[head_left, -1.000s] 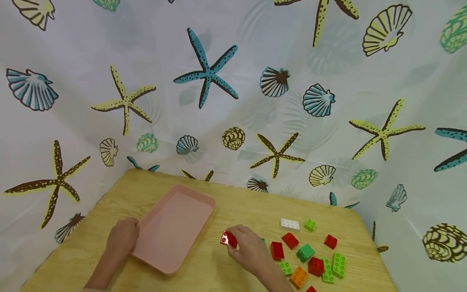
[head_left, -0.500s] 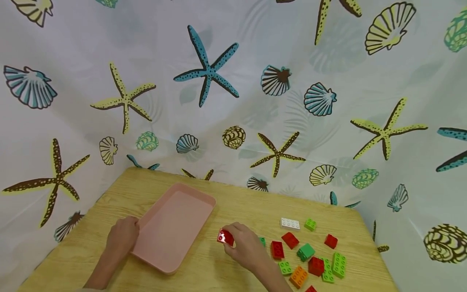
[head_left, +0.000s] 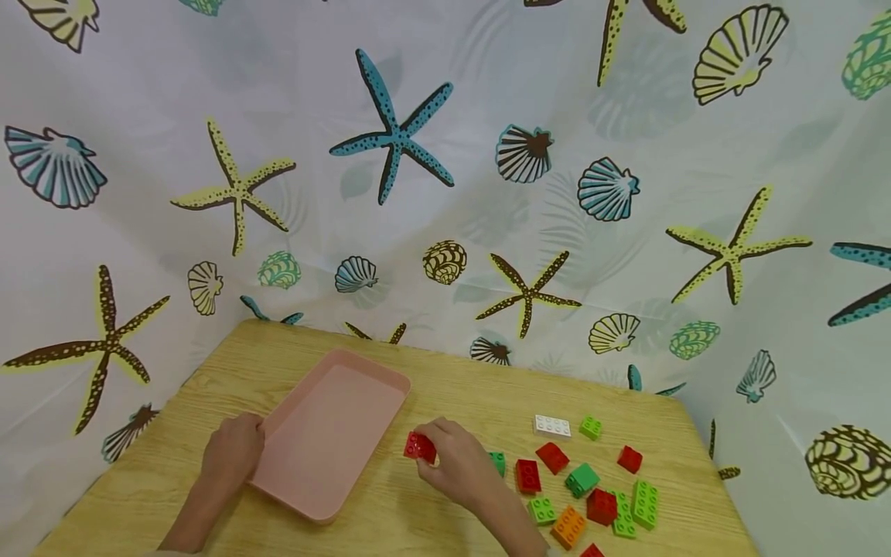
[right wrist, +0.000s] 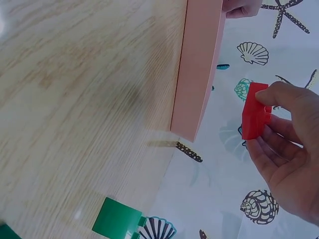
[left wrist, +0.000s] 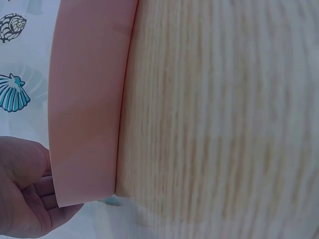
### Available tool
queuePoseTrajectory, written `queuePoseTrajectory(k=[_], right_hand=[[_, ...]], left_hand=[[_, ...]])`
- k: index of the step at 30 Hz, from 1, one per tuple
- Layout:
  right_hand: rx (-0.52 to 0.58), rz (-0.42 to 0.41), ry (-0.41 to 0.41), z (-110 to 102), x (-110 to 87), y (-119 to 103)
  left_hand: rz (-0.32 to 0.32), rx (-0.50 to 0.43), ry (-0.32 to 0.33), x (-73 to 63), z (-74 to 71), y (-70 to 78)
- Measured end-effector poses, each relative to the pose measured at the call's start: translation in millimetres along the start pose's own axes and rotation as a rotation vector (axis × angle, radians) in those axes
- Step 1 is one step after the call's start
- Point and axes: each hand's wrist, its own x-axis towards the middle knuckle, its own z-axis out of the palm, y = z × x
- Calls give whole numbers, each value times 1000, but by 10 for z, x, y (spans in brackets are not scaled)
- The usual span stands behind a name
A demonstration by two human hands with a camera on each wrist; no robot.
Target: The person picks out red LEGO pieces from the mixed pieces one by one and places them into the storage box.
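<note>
My right hand (head_left: 455, 464) pinches a red building brick (head_left: 412, 445) above the table, just right of the pink tray (head_left: 330, 433). In the right wrist view the brick (right wrist: 253, 114) shows a slanted face, with the thumb on one side and fingers on the other. My left hand (head_left: 233, 449) grips the tray's left rim near its front corner. Seen from the left wrist, that hand (left wrist: 22, 191) has its fingers partly hidden behind the pink tray wall (left wrist: 89, 99). The tray lies flat with nothing in it.
Several loose bricks lie right of my right hand, among them a white one (head_left: 552, 425), an orange one (head_left: 568, 527), a green one (head_left: 582, 480) and a red one (head_left: 602, 507). A shell-patterned curtain (head_left: 459, 216) borders the wooden table (head_left: 278, 356).
My right hand has moved a little left toward the tray with the red brick in its fingers. The left hand and tray have stayed in place.
</note>
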Motion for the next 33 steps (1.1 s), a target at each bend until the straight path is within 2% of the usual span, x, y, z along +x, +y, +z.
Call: queuePoseTrajectory(k=[10,28,33], right_hand=[[14,-22,-28,1,93,-55],[-1,-164,-27,132,242,-171],[-14,-159,-47,187,247,-220]], left_hand=[[-2,-16,-8,-7,-10,15],[-6,-9,13,-15,-9,35],[-16,1,10,-10,-7,32]])
